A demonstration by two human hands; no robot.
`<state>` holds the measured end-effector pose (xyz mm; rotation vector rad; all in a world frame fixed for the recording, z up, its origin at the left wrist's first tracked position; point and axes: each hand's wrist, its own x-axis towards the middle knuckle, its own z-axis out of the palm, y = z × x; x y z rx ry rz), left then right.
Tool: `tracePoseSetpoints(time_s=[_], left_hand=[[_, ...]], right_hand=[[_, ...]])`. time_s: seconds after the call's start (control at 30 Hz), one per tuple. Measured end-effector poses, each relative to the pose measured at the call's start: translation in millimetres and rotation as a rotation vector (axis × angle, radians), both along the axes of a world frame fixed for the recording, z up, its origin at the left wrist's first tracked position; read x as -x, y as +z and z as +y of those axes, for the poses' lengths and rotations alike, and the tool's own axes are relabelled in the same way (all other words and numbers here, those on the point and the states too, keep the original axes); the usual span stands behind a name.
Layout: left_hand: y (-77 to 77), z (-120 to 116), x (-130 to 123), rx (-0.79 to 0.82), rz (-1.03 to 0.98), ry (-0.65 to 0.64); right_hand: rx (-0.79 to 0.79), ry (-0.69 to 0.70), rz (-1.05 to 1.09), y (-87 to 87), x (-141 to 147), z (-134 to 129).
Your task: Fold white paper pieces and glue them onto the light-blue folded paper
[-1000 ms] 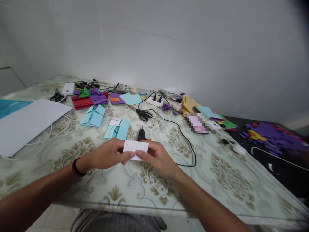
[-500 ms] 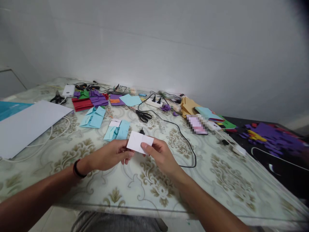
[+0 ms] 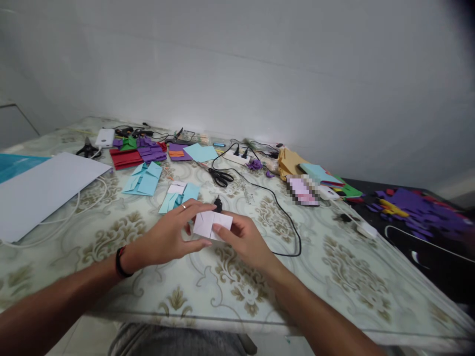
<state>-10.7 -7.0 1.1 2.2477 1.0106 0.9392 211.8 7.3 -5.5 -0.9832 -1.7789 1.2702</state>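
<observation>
A small folded white paper [image 3: 203, 225] with a crease down its middle is held above the table. My right hand [image 3: 247, 242] pinches its right part, thumb on the front face and fingers behind. Around the left side of the paper is my left hand [image 3: 166, 235], with a ring and a dark wristband. Its thumb is stretched along the lower edge and its fingers along the upper edge, spread apart; whether they touch the paper is unclear. Just behind stands a black tool with a pointed tip [image 3: 218, 201], mostly hidden. Light-blue folded paper [image 3: 191, 192] lies beyond my left hand.
Another light-blue folded paper [image 3: 148, 179] lies at left, near a large white sheet [image 3: 52, 193]. Black-handled scissors [image 3: 221, 178] and a power strip [image 3: 237, 158] are farther back. A black cord [image 3: 285, 212] loops right of my hands. Purple scraps [image 3: 426, 207] lie far right.
My left hand has shifted up and spread its fingers around the paper's left side; before, its fingers were curled at the lower left. The paper has moved slightly left and down.
</observation>
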Motion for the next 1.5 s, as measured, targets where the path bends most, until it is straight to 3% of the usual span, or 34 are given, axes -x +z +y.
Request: tracePoseSetpoints(time_s=[0.13,0.6,0.8,1.03,1.3,1.5], left_hand=[[0.8,1.2,-0.5,-0.08,0.02,-0.015],[6.9,-2.0,-1.3,-0.099,-0.027,0.015],[7.8,-2.6,-1.0,-0.086,-0.017,0.029],[8.6,-3.2,-2.2,-0.133,-0.002,-0.046],[2.9,-0.3,-0.4,-0.189,-0.049,0.074],[-1.1,1.1,0.1,-0.2,-0.09,0.093]], right_hand=[[-0.031,0.021,-0.029,0.8,1.0,0.0],[0.053,0.017,0.073,0.3,-0.2,-0.3],[-0.001,0.015,0.009,0.4,-0.2,-0.4],[-0.081,0.051,-0.062,2.8,0.9,0.1],[0.014,0.08,0.169,-6.0,1.1,0.9],[-0.009,0.086,0.152,-4.4,1.5,2.7]])
